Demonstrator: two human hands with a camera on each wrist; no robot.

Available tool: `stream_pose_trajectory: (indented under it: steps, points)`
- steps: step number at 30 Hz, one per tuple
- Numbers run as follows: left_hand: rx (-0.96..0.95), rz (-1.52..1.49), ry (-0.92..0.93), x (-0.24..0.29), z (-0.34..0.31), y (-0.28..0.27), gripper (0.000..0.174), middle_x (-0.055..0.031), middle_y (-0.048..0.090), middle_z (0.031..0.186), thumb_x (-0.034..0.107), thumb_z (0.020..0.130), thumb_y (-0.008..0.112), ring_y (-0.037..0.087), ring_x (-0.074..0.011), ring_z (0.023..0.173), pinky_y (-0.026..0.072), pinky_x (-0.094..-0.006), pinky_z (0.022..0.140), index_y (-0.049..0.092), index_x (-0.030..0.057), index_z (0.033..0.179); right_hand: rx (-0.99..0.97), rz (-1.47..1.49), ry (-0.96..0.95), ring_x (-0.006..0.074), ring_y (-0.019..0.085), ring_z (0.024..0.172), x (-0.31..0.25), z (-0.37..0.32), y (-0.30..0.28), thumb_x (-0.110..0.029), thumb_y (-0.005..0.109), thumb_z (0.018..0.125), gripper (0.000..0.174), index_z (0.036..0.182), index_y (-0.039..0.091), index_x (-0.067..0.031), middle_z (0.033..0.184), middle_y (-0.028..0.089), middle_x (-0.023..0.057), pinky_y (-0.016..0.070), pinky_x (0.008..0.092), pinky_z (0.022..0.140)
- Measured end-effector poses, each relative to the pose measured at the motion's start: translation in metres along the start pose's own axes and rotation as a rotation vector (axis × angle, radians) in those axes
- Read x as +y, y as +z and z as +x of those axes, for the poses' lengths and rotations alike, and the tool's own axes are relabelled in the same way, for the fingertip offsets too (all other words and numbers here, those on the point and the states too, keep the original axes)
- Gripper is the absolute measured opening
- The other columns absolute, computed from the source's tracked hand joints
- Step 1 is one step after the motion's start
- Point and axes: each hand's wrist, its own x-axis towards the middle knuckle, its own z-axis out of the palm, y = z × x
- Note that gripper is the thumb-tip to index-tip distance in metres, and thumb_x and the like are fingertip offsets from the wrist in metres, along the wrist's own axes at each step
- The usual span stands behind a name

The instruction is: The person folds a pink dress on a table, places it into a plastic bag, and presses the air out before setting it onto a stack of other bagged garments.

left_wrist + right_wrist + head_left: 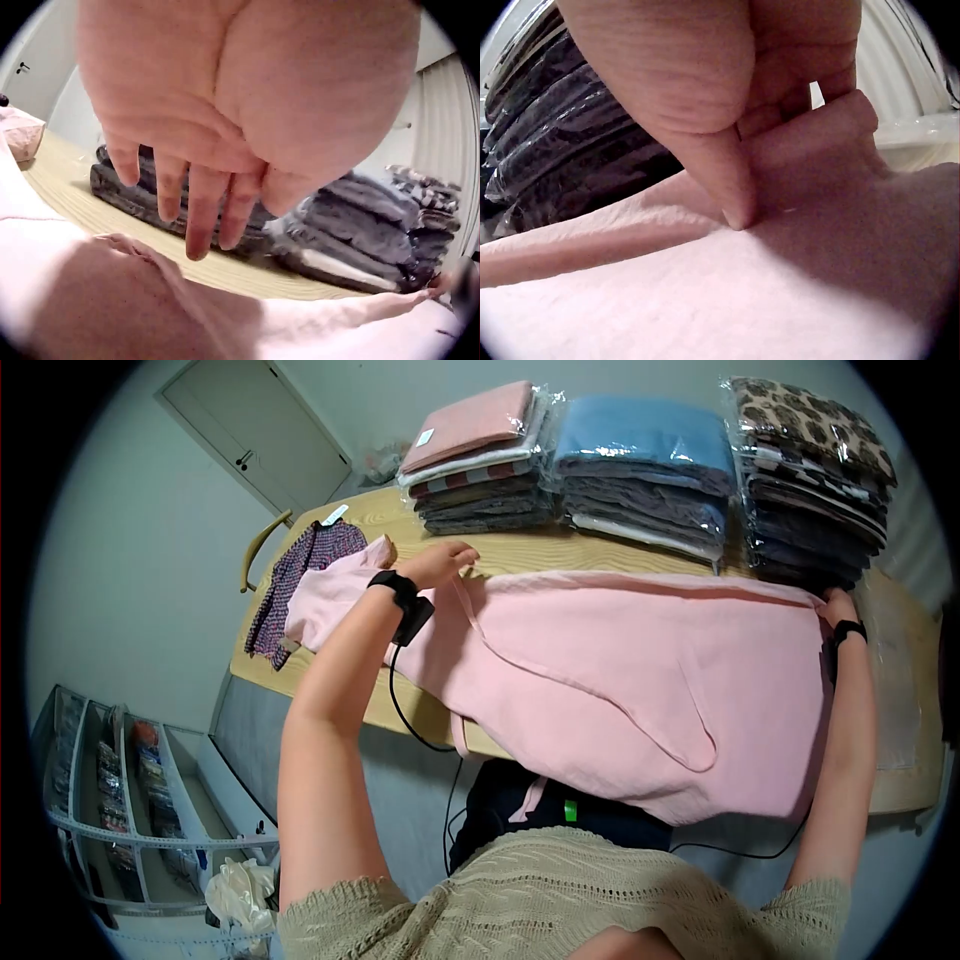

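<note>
Here, a pink garment (610, 645) lies spread over the counter (505, 552), overhanging its near edge.
The right hand (837, 607) pinches its far right corner between thumb and fingers (727, 176); the left hand (437, 564) hovers near its far edge, fingers straight, slightly apart.

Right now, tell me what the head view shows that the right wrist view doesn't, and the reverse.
Only the head view shows the left hand over the pink cloth, the blue pack on the middle stack and the purple knit at the table's far left.

Only the right wrist view shows clearly how the right hand pinches: thumb on the cloth's near side, fingers beyond the edge.

Both show the right hand at the pink cloth's edge and the dark packs near it.
</note>
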Motion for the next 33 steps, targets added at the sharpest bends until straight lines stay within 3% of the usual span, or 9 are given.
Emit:
stream_pose_trajectory:
  steps: [2, 4, 5, 10, 14, 16, 23, 26, 33]
  points:
    - [-0.127, 0.053, -0.101, -0.012, 0.019, -0.003, 0.043, -0.0093, 0.064, 0.101, 0.038, 0.096, 0.039, 0.056, -0.0195, 0.098, 0.0420, -0.0299, 0.085, 0.061, 0.0022, 0.105, -0.024, -0.026, 0.001, 0.0343, 0.056, 0.103, 0.001, 0.002, 0.002, -0.006, 0.068, 0.068, 0.039, 0.106, 0.061, -0.0004, 0.108, 0.060, 0.0210, 0.0449, 0.0377, 0.089]
    - [-0.399, 0.232, -0.401, 0.008, 0.023, -0.019, 0.052, -0.0077, 0.065, 0.093, 0.050, 0.093, 0.036, 0.057, -0.0186, 0.094, 0.0404, -0.0291, 0.085, 0.065, 0.0061, 0.096, -0.006, 0.000, 0.025, 0.0345, 0.056, 0.103, 0.001, 0.002, 0.003, -0.006, 0.067, 0.069, 0.038, 0.106, 0.061, -0.0005, 0.108, 0.060, 0.0208, 0.0449, 0.0379, 0.088]
    - [-0.349, 0.315, -0.468, 0.028, 0.017, -0.026, 0.059, -0.0045, 0.066, 0.087, 0.059, 0.088, 0.036, 0.058, -0.0186, 0.089, 0.0387, -0.0304, 0.085, 0.067, 0.0085, 0.085, -0.013, -0.002, 0.029, 0.0345, 0.056, 0.103, 0.002, 0.002, 0.004, -0.006, 0.067, 0.069, 0.038, 0.106, 0.061, -0.0005, 0.108, 0.060, 0.0208, 0.0449, 0.0379, 0.088]
    - [-0.517, 0.300, -0.390, -0.041, 0.040, -0.023, 0.040, 0.0011, 0.066, 0.089, 0.048, 0.079, 0.054, 0.060, -0.0181, 0.086, 0.0361, -0.0492, 0.087, 0.069, 0.0138, 0.092, -0.040, 0.003, 0.008, 0.0355, 0.056, 0.103, 0.005, 0.006, 0.005, -0.006, 0.067, 0.070, 0.039, 0.107, 0.060, 0.0001, 0.108, 0.060, 0.0221, 0.0447, 0.0391, 0.087]
    - [-0.563, 0.512, -0.453, -0.025, 0.039, -0.029, 0.034, -0.0036, 0.065, 0.081, 0.040, 0.074, 0.060, 0.059, -0.0166, 0.072, 0.0452, -0.0307, 0.067, 0.069, 0.0100, 0.089, -0.010, 0.002, -0.036, 0.0368, 0.054, 0.104, 0.022, 0.016, 0.015, -0.006, 0.067, 0.069, 0.039, 0.107, 0.060, 0.0001, 0.110, 0.058, 0.0237, 0.0435, 0.0388, 0.088]
    - [-0.759, 0.242, -0.787, -0.024, 0.042, -0.031, 0.031, -0.0037, 0.064, 0.075, 0.037, 0.073, 0.062, 0.056, -0.0148, 0.062, 0.0445, -0.0281, 0.057, 0.068, 0.0086, 0.082, -0.026, -0.022, -0.035, 0.0374, 0.054, 0.104, 0.015, 0.014, 0.010, -0.006, 0.066, 0.069, 0.039, 0.107, 0.060, 0.0001, 0.111, 0.057, 0.0240, 0.0432, 0.0385, 0.088]
    - [-0.820, -0.028, -1.044, -0.024, 0.040, -0.037, 0.020, -0.0030, 0.062, 0.067, 0.032, 0.070, 0.065, 0.051, -0.0166, 0.051, 0.0419, -0.0294, 0.051, 0.065, 0.0116, 0.069, -0.027, -0.069, -0.039, 0.0377, 0.056, 0.101, 0.032, 0.026, 0.020, -0.007, 0.066, 0.067, 0.039, 0.105, 0.061, 0.0002, 0.106, 0.059, 0.0239, 0.0442, 0.0397, 0.086]
    - [-0.844, -0.043, -0.952, -0.067, 0.045, -0.030, 0.018, -0.0034, 0.061, 0.062, 0.029, 0.069, 0.065, 0.050, -0.0161, 0.048, 0.0411, -0.0289, 0.049, 0.063, 0.0123, 0.062, -0.012, -0.071, -0.041, 0.0380, 0.057, 0.098, 0.038, 0.030, 0.024, -0.007, 0.067, 0.067, 0.038, 0.103, 0.061, 0.0002, 0.102, 0.060, 0.0237, 0.0449, 0.0403, 0.084]
    - [-0.695, -0.042, -1.090, -0.024, 0.027, -0.043, 0.020, -0.0021, 0.056, 0.056, 0.029, 0.069, 0.063, 0.047, -0.0151, 0.044, 0.0384, -0.0291, 0.046, 0.058, 0.0148, 0.056, 0.002, -0.072, -0.048, 0.0378, 0.057, 0.097, 0.036, 0.027, 0.023, -0.008, 0.067, 0.066, 0.037, 0.102, 0.062, -0.0002, 0.101, 0.061, 0.0239, 0.0450, 0.0403, 0.084]
